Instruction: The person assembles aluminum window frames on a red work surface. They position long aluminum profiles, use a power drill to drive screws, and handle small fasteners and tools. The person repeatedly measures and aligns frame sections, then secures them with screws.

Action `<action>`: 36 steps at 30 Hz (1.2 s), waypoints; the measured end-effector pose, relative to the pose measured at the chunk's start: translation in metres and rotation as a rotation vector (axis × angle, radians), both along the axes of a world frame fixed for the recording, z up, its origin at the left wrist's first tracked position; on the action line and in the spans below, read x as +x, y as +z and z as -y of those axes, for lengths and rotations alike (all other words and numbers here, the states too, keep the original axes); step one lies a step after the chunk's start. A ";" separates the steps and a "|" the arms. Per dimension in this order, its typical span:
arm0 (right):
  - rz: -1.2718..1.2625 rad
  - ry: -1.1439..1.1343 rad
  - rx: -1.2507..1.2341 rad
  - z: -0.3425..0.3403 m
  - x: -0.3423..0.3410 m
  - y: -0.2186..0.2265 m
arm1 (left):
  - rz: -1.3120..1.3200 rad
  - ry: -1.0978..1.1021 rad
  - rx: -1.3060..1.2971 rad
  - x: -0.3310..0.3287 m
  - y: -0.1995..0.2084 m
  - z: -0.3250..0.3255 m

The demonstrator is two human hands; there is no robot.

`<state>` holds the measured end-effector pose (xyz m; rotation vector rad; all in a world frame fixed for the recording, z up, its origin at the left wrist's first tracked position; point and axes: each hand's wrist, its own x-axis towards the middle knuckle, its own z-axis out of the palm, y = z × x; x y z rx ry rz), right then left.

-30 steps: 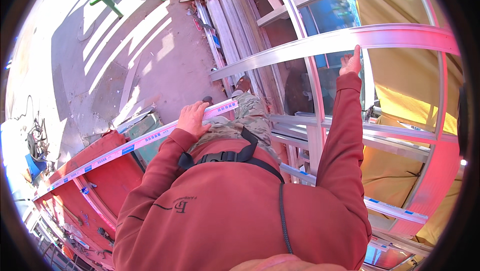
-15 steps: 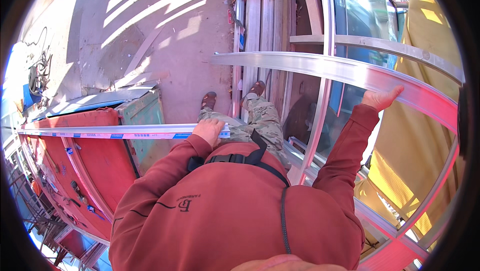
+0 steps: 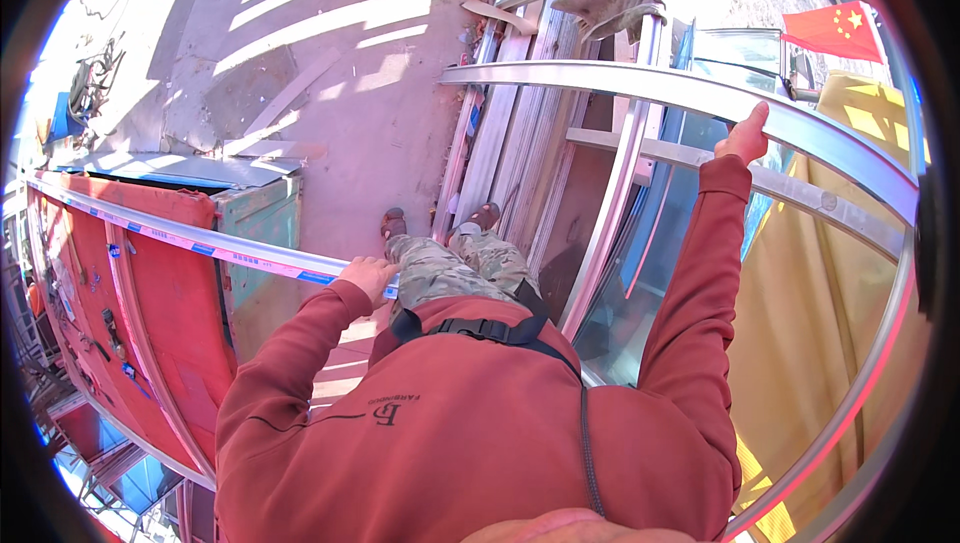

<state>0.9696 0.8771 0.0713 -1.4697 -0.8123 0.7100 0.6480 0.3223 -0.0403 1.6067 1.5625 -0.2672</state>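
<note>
At the left, my left hand point(image 3: 368, 278) grips the near end of a long silver metal profile point(image 3: 170, 226) with a blue-and-white printed strip along its side. That bar reaches out over a red panel, slanting away to the far left. My right arm is stretched forward, and my right hand point(image 3: 745, 133) holds the near edge of a second long silver metal profile point(image 3: 620, 81). Its thumb points up against the bar's face, while the other fingers are mostly hidden. This second bar crosses above a metal upright rail point(image 3: 610, 213).
Several long metal profiles point(image 3: 515, 133) lie ahead beside my feet. A grey cloth point(image 3: 620, 3) hangs over the frame. Glass panes point(image 3: 650, 273), a yellow cover point(image 3: 820, 323) and a red flag point(image 3: 830, 31) are on the right. A red panel point(image 3: 180, 293) stands left, near a green box point(image 3: 260, 233).
My right hand has moved farther forward with its metal profile. The left profile now slants more, its near end shifted left and nearer to me. The whole view has shifted too.
</note>
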 end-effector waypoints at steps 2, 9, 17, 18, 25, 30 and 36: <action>-0.085 0.110 -0.015 -0.004 -0.002 0.001 | -0.017 -0.005 -0.045 0.002 -0.001 -0.001; -0.185 0.202 -0.128 -0.018 0.004 0.007 | -0.116 -0.047 -0.202 0.003 -0.050 0.010; -0.116 0.175 -0.121 -0.023 0.011 -0.009 | -0.088 -0.131 -0.387 -0.017 -0.045 -0.002; -0.112 0.172 -0.109 -0.026 0.012 -0.012 | -0.064 -0.086 -0.394 -0.023 -0.048 0.003; -0.042 -0.008 -0.119 -0.016 -0.002 -0.003 | 0.139 0.291 -0.402 -0.074 -0.070 0.018; 0.073 -0.175 -0.033 -0.010 -0.021 -0.011 | 0.225 0.532 -0.418 -0.110 -0.078 0.020; 0.311 -0.441 -0.294 -0.029 -0.032 -0.061 | 0.291 0.750 -0.422 -0.149 -0.093 0.007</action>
